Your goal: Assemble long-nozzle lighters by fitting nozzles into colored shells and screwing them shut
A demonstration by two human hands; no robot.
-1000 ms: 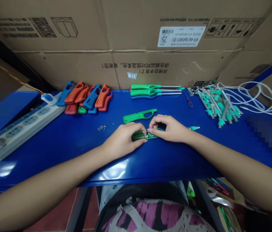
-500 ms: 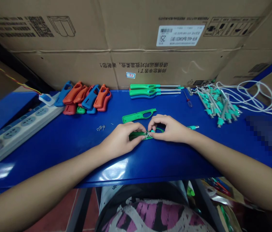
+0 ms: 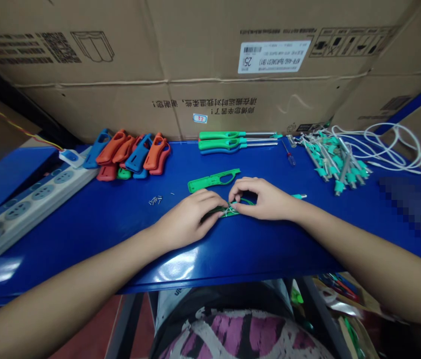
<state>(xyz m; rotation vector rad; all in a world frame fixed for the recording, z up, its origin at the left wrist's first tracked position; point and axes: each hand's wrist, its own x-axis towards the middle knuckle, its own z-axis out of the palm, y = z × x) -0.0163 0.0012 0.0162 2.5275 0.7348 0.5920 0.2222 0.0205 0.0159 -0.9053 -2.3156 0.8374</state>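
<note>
On the blue table lies a green handle shell (image 3: 229, 213) with thin white wires and a teal part in it. My left hand (image 3: 195, 214) grips its left part between thumb and fingers. Fingertips of my right hand (image 3: 260, 198) pinch at the wires and teal part near the shell's middle; the exact piece is hidden. A metal tube with a teal piece (image 3: 300, 196) sticks out beyond my right wrist. Just behind my hands rests another green half shell (image 3: 213, 180), its inner side up. Small screws (image 3: 155, 200) lie left of it.
Orange, blue and red handles (image 3: 131, 153) are piled at the back left beside a power strip (image 3: 42, 192). Finished-looking lighters (image 3: 219, 144), a screwdriver (image 3: 290, 158), metal tubes (image 3: 339, 159) and a white cable (image 3: 400, 149) lie along the back, before a cardboard wall (image 3: 120, 99).
My left fingers have closed down slightly over the green shell, and more white wire shows between my hands. The whole view has shifted a little.
</note>
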